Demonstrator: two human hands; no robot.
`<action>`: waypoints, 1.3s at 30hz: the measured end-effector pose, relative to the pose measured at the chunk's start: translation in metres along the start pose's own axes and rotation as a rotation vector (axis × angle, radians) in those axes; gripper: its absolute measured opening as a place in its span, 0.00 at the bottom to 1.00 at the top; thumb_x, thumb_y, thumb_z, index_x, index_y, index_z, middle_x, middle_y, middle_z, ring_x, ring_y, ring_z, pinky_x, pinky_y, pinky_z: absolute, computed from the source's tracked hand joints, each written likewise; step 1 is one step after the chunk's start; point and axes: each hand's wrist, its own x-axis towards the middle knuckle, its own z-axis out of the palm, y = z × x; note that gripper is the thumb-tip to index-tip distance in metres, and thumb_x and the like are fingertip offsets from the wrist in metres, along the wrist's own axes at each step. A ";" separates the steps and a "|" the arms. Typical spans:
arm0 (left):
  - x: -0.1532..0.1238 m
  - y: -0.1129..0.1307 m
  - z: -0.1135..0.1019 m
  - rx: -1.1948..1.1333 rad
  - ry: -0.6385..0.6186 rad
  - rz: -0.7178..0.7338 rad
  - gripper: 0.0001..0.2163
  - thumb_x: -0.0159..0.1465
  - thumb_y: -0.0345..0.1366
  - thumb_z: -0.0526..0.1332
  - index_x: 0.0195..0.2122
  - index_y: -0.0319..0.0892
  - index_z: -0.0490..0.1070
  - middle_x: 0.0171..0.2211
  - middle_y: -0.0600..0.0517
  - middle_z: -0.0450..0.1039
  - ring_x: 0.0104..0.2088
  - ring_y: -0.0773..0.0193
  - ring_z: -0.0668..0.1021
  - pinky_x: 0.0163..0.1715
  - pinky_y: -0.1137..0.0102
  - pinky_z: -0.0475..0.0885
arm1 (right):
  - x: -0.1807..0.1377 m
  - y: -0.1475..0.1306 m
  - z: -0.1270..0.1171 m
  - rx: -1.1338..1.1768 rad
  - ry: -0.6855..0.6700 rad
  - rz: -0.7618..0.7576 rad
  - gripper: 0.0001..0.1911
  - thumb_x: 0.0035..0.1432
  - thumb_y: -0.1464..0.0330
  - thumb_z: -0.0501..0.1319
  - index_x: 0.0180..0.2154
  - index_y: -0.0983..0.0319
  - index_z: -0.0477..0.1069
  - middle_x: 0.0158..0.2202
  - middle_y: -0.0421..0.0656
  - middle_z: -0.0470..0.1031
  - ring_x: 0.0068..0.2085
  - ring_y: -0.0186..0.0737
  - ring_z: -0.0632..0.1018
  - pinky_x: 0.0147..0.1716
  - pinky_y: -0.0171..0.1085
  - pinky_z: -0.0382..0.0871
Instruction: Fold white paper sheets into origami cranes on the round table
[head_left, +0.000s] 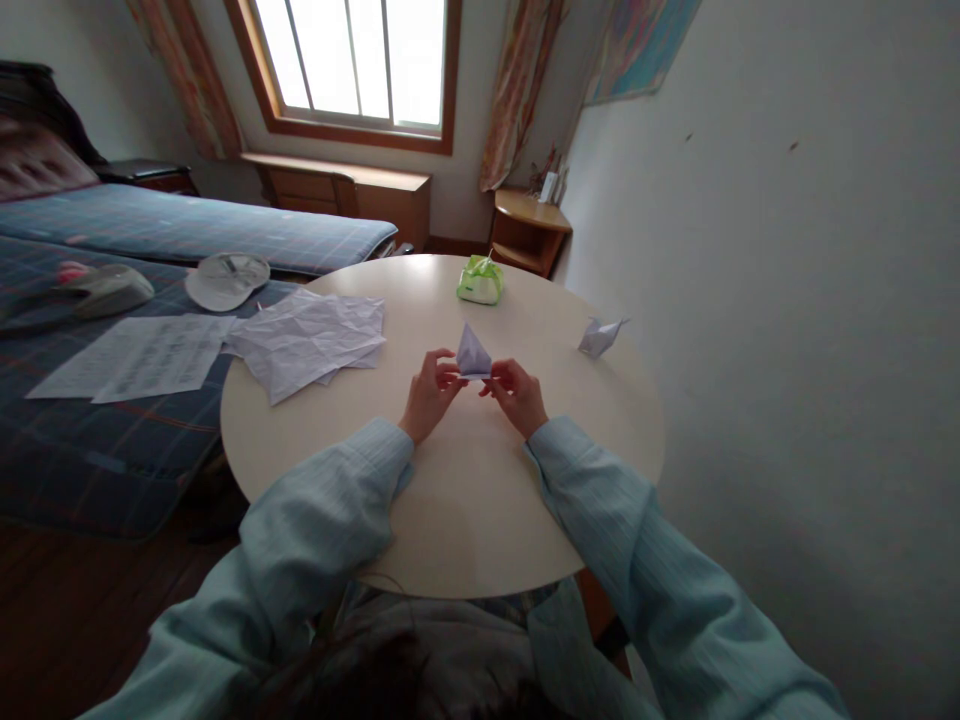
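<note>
A small piece of folded white paper [473, 354] with a pointed top is held up between my two hands, above the middle of the round table. My left hand [431, 392] pinches its lower left corner between thumb and fingers. At its lower right corner, my right hand [516, 393] pinches it the same way. On the table's right side stands a folded paper crane [599, 338], apart from both hands.
The round cream table [480, 520] carries a green tissue packet [480, 281] at the back and crumpled paper sheets [315, 335] at the left. Printed sheets [150, 352] and a white cap [227, 279] lie on the bed [90, 450]. A white wall [787, 350] rises close on the right.
</note>
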 end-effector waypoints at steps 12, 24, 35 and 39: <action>0.001 0.001 -0.003 0.162 -0.043 -0.045 0.07 0.50 0.24 0.55 0.29 0.39 0.70 0.29 0.53 0.74 0.29 0.69 0.75 0.29 0.76 0.71 | 0.001 0.002 -0.002 -0.121 -0.019 -0.014 0.04 0.47 0.67 0.56 0.28 0.61 0.65 0.23 0.40 0.73 0.25 0.34 0.76 0.25 0.31 0.70; 0.002 0.006 -0.005 0.307 -0.015 -0.054 0.08 0.49 0.23 0.55 0.24 0.39 0.72 0.23 0.55 0.72 0.26 0.71 0.72 0.27 0.78 0.66 | 0.001 0.005 -0.001 -0.210 -0.021 -0.042 0.04 0.45 0.69 0.57 0.26 0.62 0.68 0.24 0.40 0.73 0.25 0.31 0.73 0.25 0.30 0.69; 0.000 0.011 -0.004 0.433 -0.037 -0.081 0.10 0.52 0.40 0.60 0.22 0.38 0.70 0.19 0.56 0.69 0.22 0.72 0.67 0.23 0.77 0.60 | 0.002 0.005 -0.004 -0.250 -0.056 -0.011 0.12 0.47 0.60 0.60 0.23 0.62 0.64 0.21 0.39 0.71 0.23 0.31 0.71 0.23 0.30 0.65; 0.000 0.005 -0.003 0.401 -0.038 -0.079 0.11 0.52 0.41 0.60 0.22 0.38 0.69 0.19 0.57 0.68 0.22 0.72 0.67 0.23 0.77 0.60 | 0.001 0.003 -0.002 -0.228 -0.082 0.012 0.13 0.49 0.58 0.57 0.25 0.62 0.64 0.22 0.40 0.71 0.24 0.32 0.72 0.23 0.30 0.65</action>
